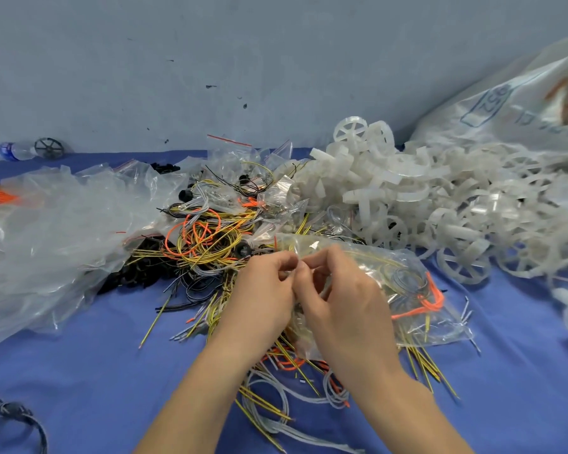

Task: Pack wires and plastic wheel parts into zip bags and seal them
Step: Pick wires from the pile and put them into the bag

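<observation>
While both the left hand [263, 290] and right hand [338, 290] pinch the mouth of a zip bag [407, 290] near the desk's [79, 371] front middle, already holding wires and a clear wheel, sealing looks unfinished. Loose wires [207, 237] behind and white wheel parts [423, 198] toward the right edge remain unpacked.

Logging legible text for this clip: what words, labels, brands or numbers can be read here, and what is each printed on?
"952", uncertain: blue digits in a blue printed box on the big white sack at the right, seen tilted.
Faint blue characters beside that box: too blurred to read.
Orange print on the sack's far right: not legible.
Blue label on the water bottle at far left: too small to read.
</observation>
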